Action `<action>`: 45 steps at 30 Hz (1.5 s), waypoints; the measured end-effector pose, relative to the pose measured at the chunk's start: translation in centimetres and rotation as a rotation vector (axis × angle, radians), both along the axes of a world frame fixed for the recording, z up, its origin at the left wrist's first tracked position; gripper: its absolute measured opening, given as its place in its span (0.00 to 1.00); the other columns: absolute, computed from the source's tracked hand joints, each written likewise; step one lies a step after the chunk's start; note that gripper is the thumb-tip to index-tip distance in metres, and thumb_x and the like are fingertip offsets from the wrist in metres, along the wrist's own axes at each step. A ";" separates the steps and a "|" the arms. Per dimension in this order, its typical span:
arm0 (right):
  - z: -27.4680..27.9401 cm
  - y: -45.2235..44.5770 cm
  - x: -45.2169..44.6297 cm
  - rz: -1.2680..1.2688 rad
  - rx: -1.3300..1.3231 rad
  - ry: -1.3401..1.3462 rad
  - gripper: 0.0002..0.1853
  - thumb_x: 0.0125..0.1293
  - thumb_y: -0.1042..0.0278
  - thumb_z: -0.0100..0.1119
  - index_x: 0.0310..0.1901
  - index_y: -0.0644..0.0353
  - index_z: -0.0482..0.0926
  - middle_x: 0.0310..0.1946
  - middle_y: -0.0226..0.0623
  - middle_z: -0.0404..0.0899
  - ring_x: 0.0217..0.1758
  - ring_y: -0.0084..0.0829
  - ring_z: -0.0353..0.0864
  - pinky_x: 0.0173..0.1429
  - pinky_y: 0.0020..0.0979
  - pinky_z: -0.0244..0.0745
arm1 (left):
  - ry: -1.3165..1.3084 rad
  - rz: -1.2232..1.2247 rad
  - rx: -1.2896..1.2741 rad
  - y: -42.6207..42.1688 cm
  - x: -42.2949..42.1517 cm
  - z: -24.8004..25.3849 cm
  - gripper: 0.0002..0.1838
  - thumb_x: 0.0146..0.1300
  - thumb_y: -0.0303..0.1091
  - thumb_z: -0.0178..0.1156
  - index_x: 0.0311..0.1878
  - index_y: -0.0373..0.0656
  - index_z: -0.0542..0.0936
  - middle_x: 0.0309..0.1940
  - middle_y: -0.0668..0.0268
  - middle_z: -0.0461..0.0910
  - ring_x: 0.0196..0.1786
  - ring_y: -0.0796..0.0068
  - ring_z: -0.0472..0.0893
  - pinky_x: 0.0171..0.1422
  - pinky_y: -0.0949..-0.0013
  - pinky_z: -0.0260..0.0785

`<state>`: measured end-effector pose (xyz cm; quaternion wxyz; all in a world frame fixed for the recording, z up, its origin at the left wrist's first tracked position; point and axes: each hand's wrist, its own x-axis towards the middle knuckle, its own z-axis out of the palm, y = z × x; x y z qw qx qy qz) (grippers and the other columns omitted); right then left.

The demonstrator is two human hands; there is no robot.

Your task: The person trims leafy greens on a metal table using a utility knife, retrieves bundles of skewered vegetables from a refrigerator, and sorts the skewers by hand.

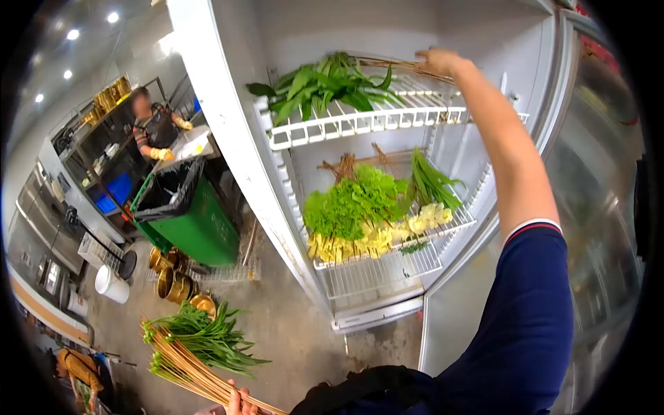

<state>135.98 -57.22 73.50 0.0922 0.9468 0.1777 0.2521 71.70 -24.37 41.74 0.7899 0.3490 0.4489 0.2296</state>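
My right hand (439, 62) reaches to the back of the fridge's upper wire shelf (366, 123), at the ends of thin wooden skewers (387, 62); its fingertips are too small to read clearly. Those skewers carry long green leaves (328, 86), lying on the shelf's left half. My left hand (241, 401), at the bottom edge, is closed around a bundle of skewers (190, 370) with leafy greens (207, 339) on their far ends. Below, the middle shelf (456, 225) holds skewered lettuce (360, 200), yellow pieces (353, 245), pale florets (432, 218) and long green leaves (432, 181).
The glass fridge door (588, 187) stands open at right. To the left are a green bin (200, 225) with a black liner, golden pots (173, 283) and a white bucket (112, 285). One person (155, 124) in gloves stands behind the bin; another (83, 370) bends at lower left.
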 end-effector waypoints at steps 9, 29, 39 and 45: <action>-6.0 0.5 -24.7 0.634 1.197 -0.759 0.19 0.62 0.64 0.52 0.53 0.62 0.70 0.40 0.50 0.75 0.48 0.43 0.75 0.52 0.43 0.70 | -0.203 0.103 -0.144 0.7 -1.9 -2.1 0.14 0.67 0.34 0.49 0.54 0.43 0.68 0.30 0.64 0.75 0.13 0.89 0.61 0.14 0.86 0.60; -67.1 -9.1 -64.5 -0.610 0.821 1.298 0.21 0.65 0.52 0.48 0.45 0.63 0.75 0.44 0.47 0.74 0.51 0.40 0.72 0.57 0.43 0.66 | 0.067 -0.877 0.251 14.3 -18.8 -14.8 0.08 0.55 0.30 0.59 0.37 0.38 0.77 0.18 0.69 0.77 0.12 0.85 0.65 0.13 0.77 0.54; -58.7 -0.7 -54.6 -0.443 1.345 1.117 0.23 0.65 0.47 0.46 0.49 0.60 0.72 0.52 0.41 0.69 0.58 0.35 0.65 0.60 0.43 0.63 | 0.280 -0.829 -0.195 8.6 -33.0 -25.2 0.10 0.54 0.32 0.63 0.38 0.38 0.77 0.19 0.64 0.79 0.10 0.84 0.64 0.12 0.76 0.55; -53.5 4.5 -47.3 -0.202 1.660 1.072 0.25 0.65 0.45 0.45 0.52 0.57 0.70 0.57 0.37 0.66 0.62 0.32 0.61 0.62 0.43 0.62 | 0.288 -0.557 -0.365 5.0 -38.3 -25.0 0.13 0.55 0.32 0.62 0.44 0.40 0.75 0.19 0.62 0.79 0.11 0.85 0.65 0.12 0.78 0.53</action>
